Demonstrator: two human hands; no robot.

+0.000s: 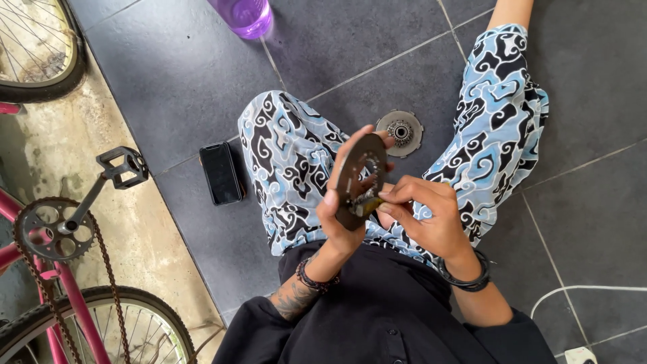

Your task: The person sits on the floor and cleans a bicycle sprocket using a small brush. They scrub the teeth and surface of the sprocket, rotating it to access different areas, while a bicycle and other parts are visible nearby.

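Left hand (pixel 342 202) grips a dark disc (pixel 359 176) upright over the lap, thumb on its rim. Right hand (pixel 424 216) pinches a small piece at its lower edge. Sprocket (pixel 399 132), phone (pixel 220 172) on floor (pixel 168 74).

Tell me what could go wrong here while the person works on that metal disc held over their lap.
The left hand holds the toothed metal disc only by its edge, so it might slip onto the lap. The right hand pinches a small yellowish part at the disc; if dropped, it could roll across the dark floor tiles. The phone lies beside the knee and could get knocked.
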